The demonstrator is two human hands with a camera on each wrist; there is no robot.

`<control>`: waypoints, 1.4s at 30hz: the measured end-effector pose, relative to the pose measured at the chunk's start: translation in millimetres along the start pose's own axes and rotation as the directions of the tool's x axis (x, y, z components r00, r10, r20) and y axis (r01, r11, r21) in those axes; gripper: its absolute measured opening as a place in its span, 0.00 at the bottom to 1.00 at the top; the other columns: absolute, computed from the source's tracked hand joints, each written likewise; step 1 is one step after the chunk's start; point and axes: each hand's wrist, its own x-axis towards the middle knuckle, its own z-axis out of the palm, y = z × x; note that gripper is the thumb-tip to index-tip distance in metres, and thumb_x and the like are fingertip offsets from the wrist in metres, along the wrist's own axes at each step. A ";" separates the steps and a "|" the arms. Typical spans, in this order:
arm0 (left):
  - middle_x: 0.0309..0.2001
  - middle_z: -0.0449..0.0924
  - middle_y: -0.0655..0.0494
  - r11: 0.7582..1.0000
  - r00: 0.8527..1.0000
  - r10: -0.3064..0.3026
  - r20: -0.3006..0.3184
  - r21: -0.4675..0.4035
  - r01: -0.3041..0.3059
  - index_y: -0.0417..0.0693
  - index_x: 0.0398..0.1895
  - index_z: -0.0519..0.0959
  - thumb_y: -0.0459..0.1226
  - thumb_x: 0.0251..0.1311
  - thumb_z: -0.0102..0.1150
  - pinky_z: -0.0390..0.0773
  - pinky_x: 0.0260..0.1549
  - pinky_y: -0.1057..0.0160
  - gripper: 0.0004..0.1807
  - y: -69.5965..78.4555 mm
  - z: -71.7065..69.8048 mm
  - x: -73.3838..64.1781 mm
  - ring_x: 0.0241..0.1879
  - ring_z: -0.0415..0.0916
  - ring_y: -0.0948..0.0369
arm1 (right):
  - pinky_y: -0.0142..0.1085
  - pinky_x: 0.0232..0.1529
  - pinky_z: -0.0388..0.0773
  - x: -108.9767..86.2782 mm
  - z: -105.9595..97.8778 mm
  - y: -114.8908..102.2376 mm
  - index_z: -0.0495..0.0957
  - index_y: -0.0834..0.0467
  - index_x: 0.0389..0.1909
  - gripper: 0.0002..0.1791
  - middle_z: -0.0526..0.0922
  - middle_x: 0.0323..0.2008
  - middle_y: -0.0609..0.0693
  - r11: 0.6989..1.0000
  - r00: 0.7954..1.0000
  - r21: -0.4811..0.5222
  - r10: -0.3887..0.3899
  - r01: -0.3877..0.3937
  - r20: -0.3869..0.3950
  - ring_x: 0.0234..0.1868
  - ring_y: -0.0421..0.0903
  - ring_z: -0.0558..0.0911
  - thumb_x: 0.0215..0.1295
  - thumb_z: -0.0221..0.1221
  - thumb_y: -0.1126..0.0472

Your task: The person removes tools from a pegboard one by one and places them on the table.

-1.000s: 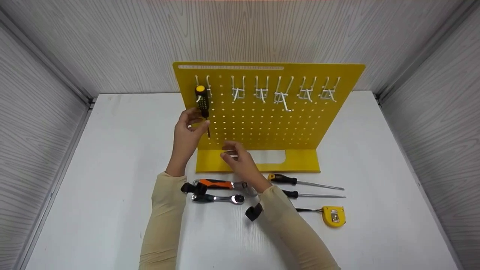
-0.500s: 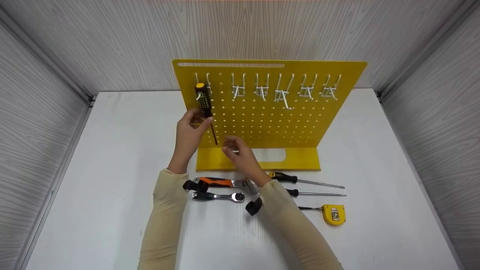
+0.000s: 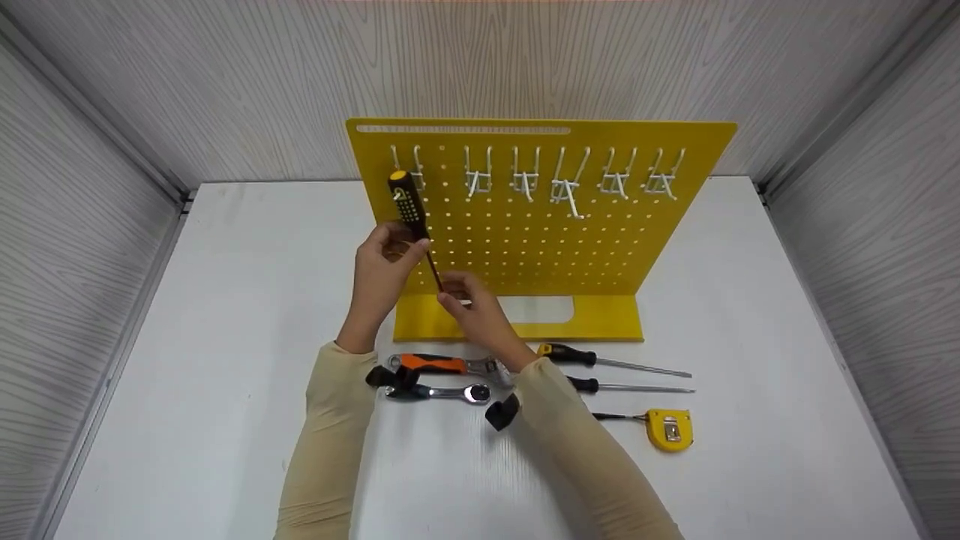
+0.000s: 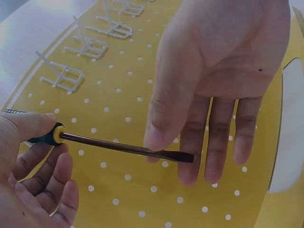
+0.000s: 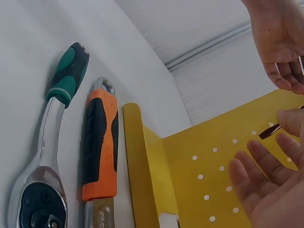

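Note:
A flat-blade screwdriver [image 3: 409, 206] with a black, yellow-capped handle leans against the leftmost hook, whose white tip shows at the handle's upper end. My left hand [image 3: 379, 274] pinches it low on the handle, by the yellow collar, as the left wrist view shows. My right hand [image 3: 480, 311] holds the shaft [image 4: 109, 143] close to the blade tip between thumb and forefinger, the other fingers extended. The tool slants, handle up and left, tip down and right. Behind both hands stands the yellow pegboard [image 3: 525, 247].
More white hooks [image 3: 566, 191] line the board to the right. In front lie an orange-and-black adjustable wrench [image 3: 431, 364] and a ratchet wrench [image 5: 69, 78]. Two screwdrivers [image 3: 637, 366] and a yellow tape measure [image 3: 670, 430] lie on the right, partly behind my right sleeve.
The screwdriver's tip has swung rightward, toward my right hand, whose thumb and forefinger now meet on the shaft. My left hand has shifted slightly right with the handle.

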 end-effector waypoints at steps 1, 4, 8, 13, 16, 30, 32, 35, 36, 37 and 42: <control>0.44 0.77 0.49 1.000 1.000 0.001 0.002 -0.004 -0.001 0.39 0.51 0.75 0.42 0.61 0.62 0.73 0.45 0.66 0.20 0.0 0.1 -0.6 0.41 0.73 0.60 | 0.41 0.59 0.74 0.1 1.0 0.1 0.66 0.58 0.64 0.23 0.76 0.56 0.56 1.000 1.000 -0.002 -0.002 0.002 -0.001 0.57 0.48 0.76 0.72 0.53 0.56; 0.44 0.77 0.49 1.000 1.000 0.003 0.006 -0.009 -0.003 0.40 0.50 0.75 0.43 0.61 0.63 0.72 0.44 0.65 0.20 -0.1 0.2 -2.2 0.41 0.72 0.60 | 0.39 0.58 0.75 0.1 3.6 0.3 0.67 0.61 0.63 0.22 0.78 0.55 0.56 1.000 1.000 -0.004 -0.007 0.007 0.003 0.57 0.48 0.77 0.72 0.53 0.56; 0.44 0.77 0.49 1.000 1.000 0.006 0.009 -0.010 -0.006 0.40 0.50 0.75 0.43 0.61 0.63 0.72 0.44 0.65 0.20 0.3 0.2 -4.0 0.41 0.72 0.59 | 0.37 0.52 0.78 -1.2 6.6 -0.1 0.69 0.63 0.61 0.20 0.79 0.54 0.58 1.000 1.000 0.020 -0.017 0.017 0.008 0.54 0.50 0.79 0.72 0.52 0.59; 0.45 0.77 0.48 1.000 1.000 0.001 0.018 -0.011 -0.001 0.40 0.50 0.75 0.43 0.61 0.63 0.72 0.45 0.65 0.20 1.6 -0.1 -6.6 0.41 0.72 0.59 | 0.43 0.50 0.79 -4.6 9.3 -2.4 0.72 0.62 0.57 0.15 0.80 0.49 0.59 0.997 0.999 0.067 -0.038 0.038 -0.005 0.46 0.47 0.82 0.73 0.50 0.62; 0.45 0.77 0.47 1.000 1.000 -0.003 0.024 -0.008 0.004 0.39 0.51 0.75 0.43 0.62 0.62 0.72 0.45 0.67 0.20 3.6 -0.7 -8.8 0.41 0.72 0.59 | 0.48 0.49 0.79 -7.8 10.3 -4.4 0.73 0.62 0.55 0.14 0.81 0.44 0.58 0.994 0.999 0.100 -0.039 0.041 -0.021 0.40 0.45 0.83 0.73 0.50 0.63; 0.41 0.78 0.49 0.999 0.999 0.044 -0.010 -0.030 -0.044 0.41 0.48 0.76 0.40 0.59 0.65 0.74 0.42 0.67 0.17 6.5 -3.1 -17.9 0.37 0.75 0.59 | 0.51 0.49 0.79 -15.5 9.7 -3.6 0.77 0.55 0.54 0.14 0.85 0.40 0.56 0.995 0.999 0.083 -0.050 0.051 -0.013 0.40 0.48 0.85 0.72 0.52 0.58; 0.41 0.79 0.50 0.999 0.999 0.046 -0.010 -0.028 -0.046 0.41 0.47 0.76 0.40 0.59 0.66 0.74 0.41 0.67 0.17 7.0 -3.4 -19.3 0.37 0.75 0.59 | 0.49 0.47 0.80 -16.8 8.9 -3.1 0.78 0.54 0.54 0.14 0.85 0.38 0.56 0.997 0.997 0.042 -0.070 0.071 -0.021 0.40 0.49 0.85 0.72 0.53 0.57; 0.40 0.79 0.50 0.998 0.999 0.050 -0.008 -0.027 -0.050 0.41 0.47 0.76 0.40 0.59 0.66 0.74 0.41 0.67 0.17 7.5 -4.0 -21.9 0.37 0.75 0.59 | 0.44 0.43 0.82 -19.0 7.7 -3.6 0.79 0.55 0.53 0.14 0.86 0.37 0.55 0.994 0.994 -0.027 -0.106 0.105 -0.035 0.40 0.53 0.85 0.71 0.54 0.57; 0.40 0.78 0.50 0.998 0.999 0.051 -0.007 -0.023 -0.051 0.41 0.47 0.76 0.40 0.59 0.66 0.74 0.41 0.67 0.17 7.6 -4.3 -22.9 0.37 0.75 0.60 | 0.42 0.42 0.82 -20.2 7.4 -4.2 0.79 0.55 0.53 0.14 0.86 0.36 0.55 0.993 0.993 -0.048 -0.113 0.111 -0.039 0.40 0.54 0.85 0.71 0.54 0.57; 0.40 0.78 0.50 0.998 0.999 0.052 -0.005 -0.020 -0.052 0.41 0.47 0.76 0.40 0.59 0.65 0.74 0.42 0.67 0.16 7.6 -4.6 -23.8 0.37 0.76 0.60 | 0.39 0.41 0.82 -21.3 7.3 -4.4 0.79 0.55 0.54 0.15 0.86 0.36 0.55 0.991 0.992 -0.068 -0.121 0.118 -0.042 0.40 0.55 0.85 0.70 0.54 0.57; 0.41 0.79 0.50 0.999 0.999 0.052 -0.001 0.014 -0.052 0.42 0.47 0.77 0.42 0.60 0.64 0.73 0.43 0.66 0.17 8.8 -7.5 -28.6 0.38 0.75 0.60 | 0.40 0.40 0.82 -27.0 5.7 -3.8 0.79 0.55 0.55 0.17 0.85 0.35 0.57 0.985 0.989 -0.100 -0.143 0.138 -0.040 0.38 0.53 0.84 0.70 0.55 0.55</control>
